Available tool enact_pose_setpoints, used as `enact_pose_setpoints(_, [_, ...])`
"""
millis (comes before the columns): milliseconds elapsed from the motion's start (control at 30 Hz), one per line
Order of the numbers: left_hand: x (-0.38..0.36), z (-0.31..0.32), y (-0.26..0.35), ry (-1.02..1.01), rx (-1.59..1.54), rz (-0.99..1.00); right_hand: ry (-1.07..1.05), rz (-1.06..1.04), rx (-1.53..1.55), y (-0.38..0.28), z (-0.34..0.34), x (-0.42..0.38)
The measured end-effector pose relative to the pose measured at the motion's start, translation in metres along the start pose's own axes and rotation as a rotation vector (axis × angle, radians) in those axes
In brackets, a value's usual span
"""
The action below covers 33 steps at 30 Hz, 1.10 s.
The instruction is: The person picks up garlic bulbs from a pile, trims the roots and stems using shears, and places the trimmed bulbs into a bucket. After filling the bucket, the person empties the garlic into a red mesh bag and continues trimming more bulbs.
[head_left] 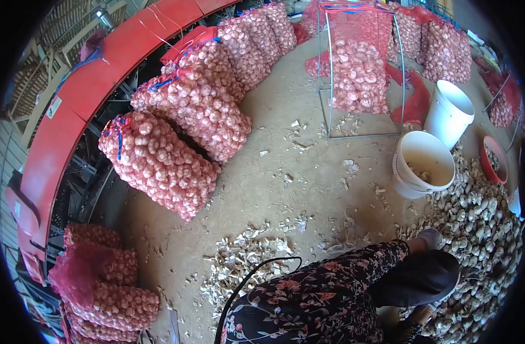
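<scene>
Neither of my hands shows in the head view. My lap and leg in floral cloth (pixel 325 292) fill the lower middle, and a grey shoe (pixel 430 238) sits at the end of that leg. Dark cloth (pixel 414 281) lies over the area beside it. A large heap of loose garlic bulbs (pixel 474 229) spreads along the right, close to my feet. Beyond my foot stands a white bucket (pixel 406 186) with a little garlic at its bottom. A second white bucket (pixel 446 112) leans just behind it. A red bowl (pixel 487 166) with garlic rests at the heap's far edge.
A metal frame (pixel 330 74) holds a partly filled red net sack (pixel 358 74). Full garlic sacks (pixel 159 163) line the left along a red machine (pixel 64 117), with more (pixel 110 304) at lower left. Dry skins and stems (pixel 239 264) litter the floor. A black cable (pixel 245 281) curves past my lap.
</scene>
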<state>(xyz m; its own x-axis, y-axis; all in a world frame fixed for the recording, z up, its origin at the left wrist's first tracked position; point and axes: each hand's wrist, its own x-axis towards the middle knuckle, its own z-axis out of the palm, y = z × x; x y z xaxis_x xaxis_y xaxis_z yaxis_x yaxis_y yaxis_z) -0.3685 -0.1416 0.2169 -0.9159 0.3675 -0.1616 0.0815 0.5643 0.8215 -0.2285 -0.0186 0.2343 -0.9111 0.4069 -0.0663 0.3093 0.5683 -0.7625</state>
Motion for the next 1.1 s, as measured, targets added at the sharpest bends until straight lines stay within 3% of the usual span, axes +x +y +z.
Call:
enact_pose_setpoints(100, [0.005, 0.005, -0.001, 0.078, 0.035, -0.025, -0.003, -0.003, 0.04, -0.004, -0.001, 0.001])
enact_pose_setpoints(200, [0.006, 0.005, 0.001, 0.002, 0.118, -0.068, 0.007, 0.01, 0.099, -0.003, -0.002, 0.0])
enact_pose_setpoints(400, [0.0, -0.004, -0.002, -0.065, -0.05, -0.043, 0.016, 0.027, 0.26, -0.006, -0.002, 0.0])
enact_pose_setpoints(600, [-0.022, -0.023, 0.008, 0.034, -0.115, 0.036, 0.027, 0.051, 0.459, -0.008, -0.004, 0.002])
enact_pose_setpoints(667, [-0.025, -0.017, 0.009, 0.242, -0.12, -0.012, 0.027, 0.057, 0.52, -0.008, -0.006, 0.002])
enact_pose_setpoints(767, [-0.019, -0.02, 0.004, 0.082, -0.044, -0.103, 0.034, 0.063, 0.608, -0.007, -0.01, 0.004])
enact_pose_setpoints(900, [-0.026, -0.023, 0.003, 0.142, -0.044, -0.098, 0.043, 0.074, 0.713, -0.005, -0.013, 0.004])
enact_pose_setpoints(967, [-0.029, -0.033, 0.007, -0.012, -0.143, -0.131, 0.044, 0.078, 0.76, -0.004, -0.011, 0.003])
enact_pose_setpoints(1100, [-0.057, -0.05, 0.029, 0.02, -0.13, -0.074, 0.054, 0.094, 0.823, -0.005, -0.011, 0.005])
